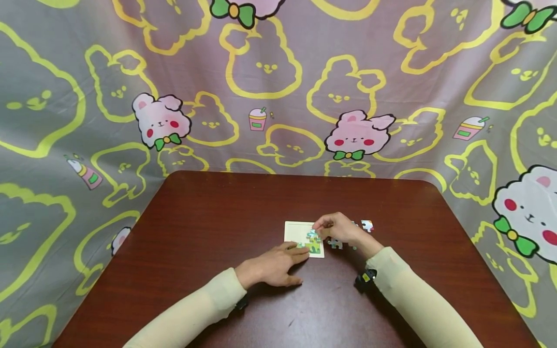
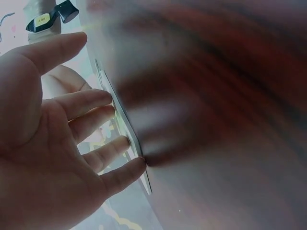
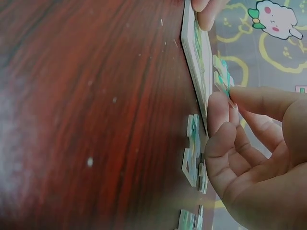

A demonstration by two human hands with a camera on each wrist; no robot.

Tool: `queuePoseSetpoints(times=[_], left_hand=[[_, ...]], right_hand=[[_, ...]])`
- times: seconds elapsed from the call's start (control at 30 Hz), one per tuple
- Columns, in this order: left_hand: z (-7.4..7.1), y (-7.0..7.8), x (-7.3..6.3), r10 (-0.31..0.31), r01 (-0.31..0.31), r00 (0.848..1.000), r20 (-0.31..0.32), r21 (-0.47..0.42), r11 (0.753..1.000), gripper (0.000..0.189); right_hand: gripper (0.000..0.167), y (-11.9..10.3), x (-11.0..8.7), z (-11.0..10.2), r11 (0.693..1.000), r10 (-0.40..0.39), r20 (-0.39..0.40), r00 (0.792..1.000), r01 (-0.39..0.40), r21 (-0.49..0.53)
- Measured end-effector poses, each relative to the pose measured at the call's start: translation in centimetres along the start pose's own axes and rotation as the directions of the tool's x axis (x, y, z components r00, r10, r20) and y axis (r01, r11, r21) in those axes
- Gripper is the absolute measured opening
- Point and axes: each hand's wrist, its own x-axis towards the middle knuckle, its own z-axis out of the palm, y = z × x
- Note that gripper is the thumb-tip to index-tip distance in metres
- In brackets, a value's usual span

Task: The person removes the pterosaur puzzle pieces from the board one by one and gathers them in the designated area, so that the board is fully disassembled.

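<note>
A pale square puzzle board (image 1: 292, 231) lies on the table, with green and yellow jigsaw pieces (image 1: 314, 247) set in its lower right part. My left hand (image 1: 274, 265) rests at the board's lower left, its extended fingers touching the edge and surface; the left wrist view shows these fingers (image 2: 115, 177) spread and straight. Over the board's right side, my right hand (image 1: 341, 228) pinches a jigsaw piece (image 3: 223, 76) between thumb and fingers. In the right wrist view that piece is tilted up, apart from the board (image 3: 194, 57).
Several loose jigsaw pieces lie right of the board, among them one near the right hand (image 1: 335, 244) and a white one farther back (image 1: 367, 225). Brown tabletop (image 1: 217, 208) surrounds them. A patterned curtain (image 1: 278, 87) hangs behind the table and along its sides.
</note>
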Motion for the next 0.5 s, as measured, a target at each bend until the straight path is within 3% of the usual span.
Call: queuePoseSetpoints(times=[0.5], left_hand=[[-0.4,-0.9,-0.3,0.006,-0.008,0.999,-0.048,-0.041,0.999,0.064]], right_hand=[[0.016,1.0,-1.0,-1.4,1.000,-0.021,0.014,1.000,0.021,0.006]])
